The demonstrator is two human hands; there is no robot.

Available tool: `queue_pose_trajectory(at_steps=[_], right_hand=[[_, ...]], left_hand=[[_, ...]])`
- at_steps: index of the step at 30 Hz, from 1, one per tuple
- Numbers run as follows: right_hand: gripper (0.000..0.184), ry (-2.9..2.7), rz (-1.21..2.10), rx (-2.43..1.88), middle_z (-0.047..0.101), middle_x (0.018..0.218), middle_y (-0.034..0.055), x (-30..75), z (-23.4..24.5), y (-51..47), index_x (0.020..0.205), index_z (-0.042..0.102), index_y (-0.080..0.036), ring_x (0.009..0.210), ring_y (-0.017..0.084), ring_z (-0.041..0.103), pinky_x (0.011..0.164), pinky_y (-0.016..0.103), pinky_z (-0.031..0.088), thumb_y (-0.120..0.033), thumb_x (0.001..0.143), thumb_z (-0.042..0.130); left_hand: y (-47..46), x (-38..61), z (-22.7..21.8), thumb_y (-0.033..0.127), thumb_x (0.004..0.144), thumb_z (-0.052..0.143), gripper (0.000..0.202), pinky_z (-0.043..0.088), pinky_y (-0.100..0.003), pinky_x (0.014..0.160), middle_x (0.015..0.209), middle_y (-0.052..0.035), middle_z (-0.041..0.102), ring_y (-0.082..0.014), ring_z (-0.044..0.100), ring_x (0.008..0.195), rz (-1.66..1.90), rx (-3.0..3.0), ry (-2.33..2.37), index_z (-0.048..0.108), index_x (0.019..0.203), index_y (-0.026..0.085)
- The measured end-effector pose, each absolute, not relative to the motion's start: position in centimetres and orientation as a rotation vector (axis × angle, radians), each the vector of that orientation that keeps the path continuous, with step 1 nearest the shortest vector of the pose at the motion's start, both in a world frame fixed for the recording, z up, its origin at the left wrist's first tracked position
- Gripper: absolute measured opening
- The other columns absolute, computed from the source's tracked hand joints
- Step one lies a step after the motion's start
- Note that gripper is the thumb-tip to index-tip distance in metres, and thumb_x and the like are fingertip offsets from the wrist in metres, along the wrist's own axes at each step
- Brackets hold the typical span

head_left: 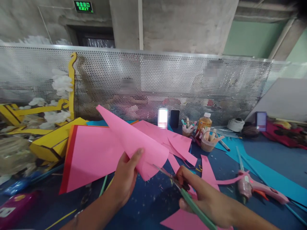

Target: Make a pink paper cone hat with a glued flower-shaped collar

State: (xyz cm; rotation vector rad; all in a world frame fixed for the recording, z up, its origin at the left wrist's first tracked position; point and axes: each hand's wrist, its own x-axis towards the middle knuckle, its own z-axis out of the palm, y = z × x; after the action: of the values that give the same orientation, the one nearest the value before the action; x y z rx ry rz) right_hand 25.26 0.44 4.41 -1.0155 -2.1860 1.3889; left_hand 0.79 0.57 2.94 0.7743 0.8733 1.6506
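The left hand (126,175) grips a curled sheet of pink paper (144,143) above the blue counter (141,207), thumb against it. The right hand (203,193) is closed around green-handled scissors (195,206), whose blades reach the sheet's edge; a pink glue gun (270,190) lies farther right.

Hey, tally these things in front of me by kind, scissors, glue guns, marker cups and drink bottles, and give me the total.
Scissors, in the right hand: 1
Glue gun, pink: 1
Marker cups: 2
Drink bottle, white-capped: 1
Total: 5
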Motion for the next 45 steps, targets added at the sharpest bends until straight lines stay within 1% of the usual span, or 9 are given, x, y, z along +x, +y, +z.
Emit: queue_pose_trajectory(at_steps=[5, 14, 17, 24, 28, 31, 34, 39, 45], right_hand=[[0.032, -2.133, 1.488, -0.911, 0.042, 0.092, -0.0028, 25.4, 4.3, 0.9, 0.092, 0.038, -0.025, 0.084, 0.017, 0.033, 0.079, 0.031, 0.034, -0.037, 0.089, 0.068], [0.034, -2.132, 1.52, -0.887, 0.042, 0.089, -0.0031, 25.8, 3.6, 1.3, 0.093, 0.039, -0.025, 0.081, 0.016, 0.031, 0.077, 0.031, 0.034, -0.042, 0.093, 0.068], [0.035, -2.14, 1.506, -0.902, 0.043, 0.089, -0.0027, 25.7, 3.9, 1.1, 0.092, 0.04, -0.025, 0.082, 0.016, 0.032, 0.077, 0.031, 0.035, -0.044, 0.091, 0.069], [0.038, -2.151, 1.475, -0.911, 0.044, 0.087, -0.0023, 25.6, 4.4, 1.0, 0.09, 0.04, -0.025, 0.081, 0.017, 0.034, 0.076, 0.031, 0.036, -0.048, 0.089, 0.07], [0.034, -2.141, 1.444, -0.885, 0.045, 0.089, -0.0023, 25.7, 4.2, 1.0, 0.091, 0.04, -0.025, 0.082, 0.017, 0.034, 0.077, 0.031, 0.035, -0.042, 0.089, 0.069], [0.031, -2.156, 1.43, -0.905, 0.044, 0.088, -0.0029, 25.7, 4.2, 0.9, 0.09, 0.04, -0.025, 0.082, 0.017, 0.034, 0.076, 0.03, 0.035, -0.037, 0.09, 0.068], [0.03, -2.172, 1.427, -0.903, 0.044, 0.088, -0.0031, 25.7, 4.4, 0.9, 0.09, 0.039, -0.025, 0.081, 0.017, 0.035, 0.077, 0.03, 0.036, -0.035, 0.089, 0.067], [0.034, -2.16, 1.426, -0.981, 0.046, 0.087, -0.0029, 25.6, 4.6, 0.9, 0.089, 0.041, -0.025, 0.081, 0.017, 0.036, 0.077, 0.03, 0.037, -0.041, 0.086, 0.071], [0.038, -2.084, 1.459, -0.994, 0.045, 0.078, -0.0053, 25.2, 4.7, 0.9, 0.083, 0.043, -0.023, 0.073, 0.014, 0.034, 0.069, 0.028, 0.034, -0.044, 0.084, 0.074]], left_hand=[[0.7, 0.7, 2.9, 0.045, 0.082, 0.083, 0.058, 0.056, -0.035, 0.09, 0.121, -0.0096, 0.073, -0.0281, 0.064, 0.12, 1.64, 0.785, 0.861, 0.062, 0.129, 0.018], [0.5, 0.7, 3.0, 0.044, 0.079, 0.084, 0.05, 0.056, -0.033, 0.084, 0.109, -0.0079, 0.076, -0.0266, 0.069, 0.108, 1.603, 0.837, 0.905, 0.068, 0.117, 0.017], [0.4, 0.8, 3.1, 0.043, 0.078, 0.084, 0.047, 0.056, -0.033, 0.084, 0.109, -0.0078, 0.076, -0.0267, 0.069, 0.107, 1.598, 0.836, 0.917, 0.068, 0.115, 0.017], [0.4, 0.8, 3.1, 0.04, 0.075, 0.086, 0.049, 0.056, -0.034, 0.084, 0.107, -0.0088, 0.076, -0.0285, 0.069, 0.106, 1.617, 0.798, 0.931, 0.068, 0.114, 0.016], [0.5, 0.7, 2.9, 0.042, 0.076, 0.085, 0.048, 0.057, -0.034, 0.084, 0.106, -0.0082, 0.076, -0.0276, 0.07, 0.105, 1.635, 0.781, 0.917, 0.069, 0.113, 0.016], [0.6, 0.8, 2.7, 0.042, 0.075, 0.086, 0.05, 0.056, -0.033, 0.085, 0.106, -0.0077, 0.076, -0.0265, 0.069, 0.105, 1.638, 0.779, 0.929, 0.069, 0.114, 0.017], [0.6, 0.8, 2.7, 0.043, 0.073, 0.087, 0.048, 0.056, -0.032, 0.084, 0.103, -0.0071, 0.076, -0.0252, 0.069, 0.101, 1.65, 0.782, 0.925, 0.07, 0.111, 0.018], [0.4, 1.0, 3.2, 0.041, 0.067, 0.091, 0.05, 0.056, -0.033, 0.082, 0.1, -0.0075, 0.076, -0.0265, 0.069, 0.099, 1.655, 0.787, 0.962, 0.071, 0.105, 0.016], [0.5, 0.8, 3.1, 0.046, 0.073, 0.087, 0.048, 0.055, -0.034, 0.084, 0.102, -0.0072, 0.076, -0.027, 0.069, 0.103, 1.637, 0.798, 0.953, 0.068, 0.107, 0.017]])
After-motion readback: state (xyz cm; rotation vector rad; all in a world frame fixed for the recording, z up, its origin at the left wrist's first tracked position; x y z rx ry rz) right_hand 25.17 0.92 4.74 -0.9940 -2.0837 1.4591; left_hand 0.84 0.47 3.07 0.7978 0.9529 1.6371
